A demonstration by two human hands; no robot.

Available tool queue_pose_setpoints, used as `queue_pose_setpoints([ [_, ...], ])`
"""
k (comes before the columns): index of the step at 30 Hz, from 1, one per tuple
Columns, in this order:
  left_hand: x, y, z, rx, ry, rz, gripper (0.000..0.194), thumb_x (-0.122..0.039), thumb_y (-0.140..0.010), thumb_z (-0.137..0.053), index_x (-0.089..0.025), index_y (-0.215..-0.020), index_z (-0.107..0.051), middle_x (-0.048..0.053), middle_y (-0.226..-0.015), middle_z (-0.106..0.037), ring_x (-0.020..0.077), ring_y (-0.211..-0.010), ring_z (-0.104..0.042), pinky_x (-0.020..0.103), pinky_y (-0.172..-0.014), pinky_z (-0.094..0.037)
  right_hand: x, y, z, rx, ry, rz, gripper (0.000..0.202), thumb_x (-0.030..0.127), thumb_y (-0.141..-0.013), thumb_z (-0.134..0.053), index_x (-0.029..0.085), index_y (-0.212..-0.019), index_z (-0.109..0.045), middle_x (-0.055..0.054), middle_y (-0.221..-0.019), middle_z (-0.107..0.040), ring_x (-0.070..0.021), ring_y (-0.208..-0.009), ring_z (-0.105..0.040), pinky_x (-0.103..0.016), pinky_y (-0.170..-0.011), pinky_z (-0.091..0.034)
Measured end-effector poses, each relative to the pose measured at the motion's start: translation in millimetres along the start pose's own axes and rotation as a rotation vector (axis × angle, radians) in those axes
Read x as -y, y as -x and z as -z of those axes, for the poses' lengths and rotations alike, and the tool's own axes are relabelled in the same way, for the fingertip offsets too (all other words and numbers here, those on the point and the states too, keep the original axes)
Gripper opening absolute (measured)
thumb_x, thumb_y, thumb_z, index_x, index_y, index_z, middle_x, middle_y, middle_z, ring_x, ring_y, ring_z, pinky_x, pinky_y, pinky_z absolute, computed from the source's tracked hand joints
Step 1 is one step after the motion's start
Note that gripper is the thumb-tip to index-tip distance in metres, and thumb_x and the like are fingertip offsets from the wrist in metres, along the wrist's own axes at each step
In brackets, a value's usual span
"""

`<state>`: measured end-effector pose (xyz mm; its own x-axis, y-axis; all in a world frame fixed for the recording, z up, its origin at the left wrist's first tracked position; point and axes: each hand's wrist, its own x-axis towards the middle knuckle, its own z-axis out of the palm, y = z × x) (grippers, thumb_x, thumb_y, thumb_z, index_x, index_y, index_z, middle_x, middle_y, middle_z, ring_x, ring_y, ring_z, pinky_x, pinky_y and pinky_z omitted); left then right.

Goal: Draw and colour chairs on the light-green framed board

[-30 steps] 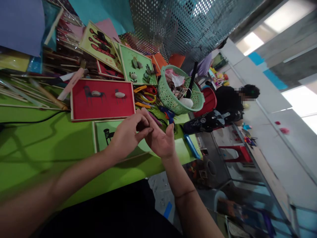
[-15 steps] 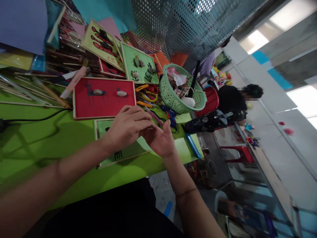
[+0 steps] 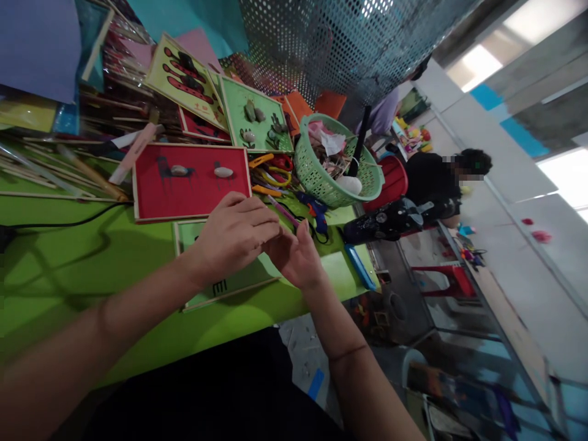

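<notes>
My left hand (image 3: pixel 236 236) is bent over the table, its fingers curled and pressed together against the fingers of my right hand (image 3: pixel 294 254). Whatever lies between the fingertips, if anything, is hidden. The right palm is turned up and the thumb stands apart. Beneath both hands lies a green framed panel (image 3: pixel 250 285) with dark marks, largely covered by the left hand. Just beyond is a red framed panel (image 3: pixel 193 199) with two pale stones (image 3: pixel 223 173) on drawn chairs.
Further back lie a green stone picture (image 3: pixel 234 113) and a yellow one (image 3: pixel 158 73). To the right are scissors (image 3: pixel 280 177), a blue glue gun (image 3: pixel 315 208), a green basket (image 3: pixel 316 177) of scraps, and a dark patterned bottle-like object (image 3: pixel 372 226). Sticks (image 3: pixel 41 171) lie left. Another person (image 3: pixel 429 177) sits beyond.
The hands keep nearly the same pose, fingertips together, and have shifted slightly left in view. The camera view has moved a little. Nothing on the table has visibly moved.
</notes>
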<state>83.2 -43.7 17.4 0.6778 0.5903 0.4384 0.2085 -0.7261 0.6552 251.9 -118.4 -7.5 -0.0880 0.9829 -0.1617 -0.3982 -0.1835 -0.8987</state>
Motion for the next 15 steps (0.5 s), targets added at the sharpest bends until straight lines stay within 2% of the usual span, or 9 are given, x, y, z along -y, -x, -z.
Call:
queue_pose_setpoints([
  [5,-0.9,0.1,-0.4,0.005,0.016,0.019,0.013,-0.03,-0.099,-0.059,-0.026,-0.093,-0.071,0.004,-0.105,-0.078,0.0302,-0.112,-0.068,0.053,-0.118,-0.04,-1.6,-1.9,1.3,-0.002,-0.016,-0.011,0.066,0.085,-0.093,-0.055,0.024,-0.098,-0.078,-0.011,-0.116,-0.079,-0.0311,-0.131,-0.068,-0.052,-0.121,-0.051],
  [8,1.4,0.0,-2.4,0.002,0.009,-0.002,0.014,-0.031,-0.1,-0.058,-0.026,-0.092,-0.069,0.004,-0.098,-0.075,0.0309,-0.109,-0.069,0.055,-0.117,-0.042,-1.8,-3.2,0.8,-0.024,-0.021,-0.012,0.065,0.085,-0.094,-0.053,0.024,-0.093,-0.076,-0.008,-0.105,-0.076,-0.0302,-0.125,-0.068,-0.052,-0.118,-0.053],
  [11,3.6,0.1,-4.7,-0.003,0.039,-0.023,0.011,-0.03,-0.1,-0.059,-0.026,-0.093,-0.067,0.004,-0.095,-0.072,0.0307,-0.11,-0.069,0.055,-0.116,-0.043,-0.3,-3.0,-0.8,0.003,-0.059,0.015,0.06,0.083,-0.091,-0.061,0.025,-0.09,-0.075,-0.005,-0.093,-0.071,-0.0283,-0.117,-0.07,-0.051,-0.117,-0.055],
  [13,3.3,0.7,-5.6,-0.012,0.072,-0.025,0.009,-0.028,-0.1,-0.058,-0.026,-0.094,-0.065,0.004,-0.094,-0.07,0.0305,-0.112,-0.069,0.054,-0.115,-0.044,1.5,-2.1,-2.3,0.02,-0.061,0.02,0.058,0.081,-0.093,-0.061,0.025,-0.092,-0.075,-0.005,-0.094,-0.071,-0.0276,-0.121,-0.07,-0.049,-0.117,-0.056],
  [15,1.7,1.6,-5.8,-0.07,0.143,0.019,0.008,-0.028,-0.099,-0.06,-0.027,-0.093,-0.065,0.003,-0.093,-0.069,0.0302,-0.113,-0.069,0.052,-0.114,-0.044,2.9,-1.2,-3.6,0.009,-0.042,0.009,0.057,0.079,-0.096,-0.057,0.025,-0.095,-0.075,-0.007,-0.099,-0.073,-0.0275,-0.128,-0.068,-0.048,-0.117,-0.056],
])
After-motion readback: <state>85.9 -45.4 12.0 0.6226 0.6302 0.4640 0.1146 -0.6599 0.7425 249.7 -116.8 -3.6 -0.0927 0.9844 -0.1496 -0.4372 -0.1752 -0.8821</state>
